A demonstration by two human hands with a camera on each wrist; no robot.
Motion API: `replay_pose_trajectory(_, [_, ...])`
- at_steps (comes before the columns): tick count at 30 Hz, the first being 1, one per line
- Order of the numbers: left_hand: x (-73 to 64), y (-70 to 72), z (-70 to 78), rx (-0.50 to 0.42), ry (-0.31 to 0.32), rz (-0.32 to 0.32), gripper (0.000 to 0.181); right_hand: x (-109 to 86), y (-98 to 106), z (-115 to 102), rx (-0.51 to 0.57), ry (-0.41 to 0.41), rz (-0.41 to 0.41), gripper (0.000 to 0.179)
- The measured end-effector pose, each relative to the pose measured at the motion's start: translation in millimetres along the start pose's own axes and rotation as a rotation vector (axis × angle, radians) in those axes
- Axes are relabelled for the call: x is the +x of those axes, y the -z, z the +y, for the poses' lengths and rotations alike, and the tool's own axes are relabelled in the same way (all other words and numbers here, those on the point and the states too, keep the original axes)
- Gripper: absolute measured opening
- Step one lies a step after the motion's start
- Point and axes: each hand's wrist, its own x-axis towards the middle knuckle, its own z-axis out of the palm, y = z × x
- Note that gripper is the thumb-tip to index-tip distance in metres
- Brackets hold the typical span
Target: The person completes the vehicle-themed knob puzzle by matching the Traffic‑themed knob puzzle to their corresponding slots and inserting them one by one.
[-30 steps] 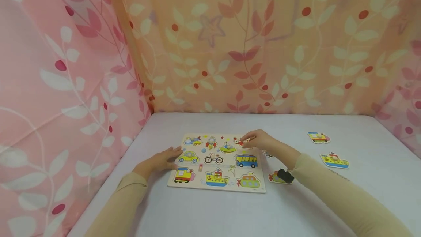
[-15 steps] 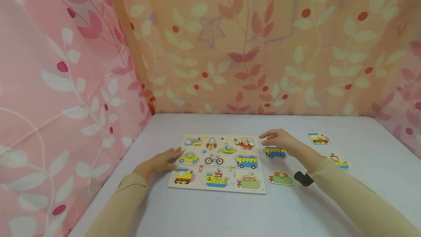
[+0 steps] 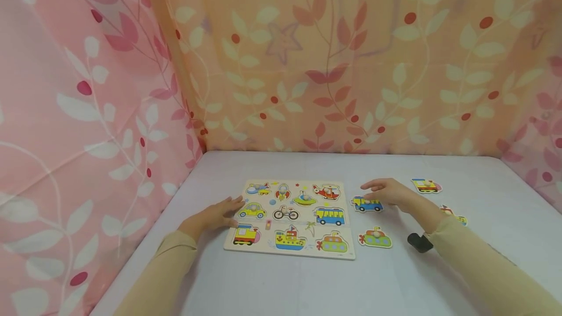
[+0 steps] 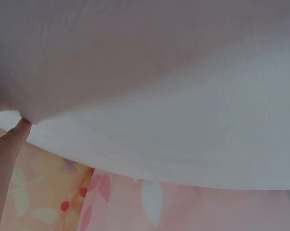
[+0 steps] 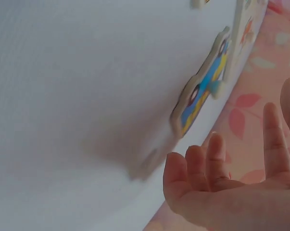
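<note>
My left hand [image 3: 218, 214] rests at the left edge of the wooden puzzle board [image 3: 268, 245], fingers extended. Two of its fingers [image 4: 20, 130] show at the left of the left wrist view. Empty, with relaxed fingers, my right hand [image 3: 391, 193] hovers just over the loose bus puzzle piece [image 3: 362, 204], right of the board. In the right wrist view that bus piece [image 5: 200, 96] and its knob stand beyond the fingers. A knobbed helicopter piece [image 3: 327, 191] sits in the board's upper right slot. The printed bus recess [image 3: 329, 216] below it shows no knob.
Right of the board lie a loose submarine piece [image 3: 375, 238] and, farther back, a train piece [image 3: 426, 186]. A ship piece [image 3: 458, 218] is partly behind the right sleeve. Black wrist gear [image 3: 419, 243] hangs under that sleeve. Floral curtains [image 3: 333, 62] surround the white table [image 3: 290, 286].
My right hand has left the helicopter piece and moved right, off the board, to above the bus piece. The left hand and the board stay put.
</note>
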Motion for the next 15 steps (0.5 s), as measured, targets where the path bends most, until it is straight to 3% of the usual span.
replay_pose_trajectory(7, [-0.7, 2.9, 0.4, 0.005, 0.011, 0.003, 0.072, 13.9, 12, 19, -0.036, 0.057, -0.071, 0.045])
replay_pose_trajectory(15, [-1.5, 1.0, -0.7, 0.005, -0.017, -0.001, 0.072, 23.3, 23, 31, 0.001, 0.052, -0.168, 0.037])
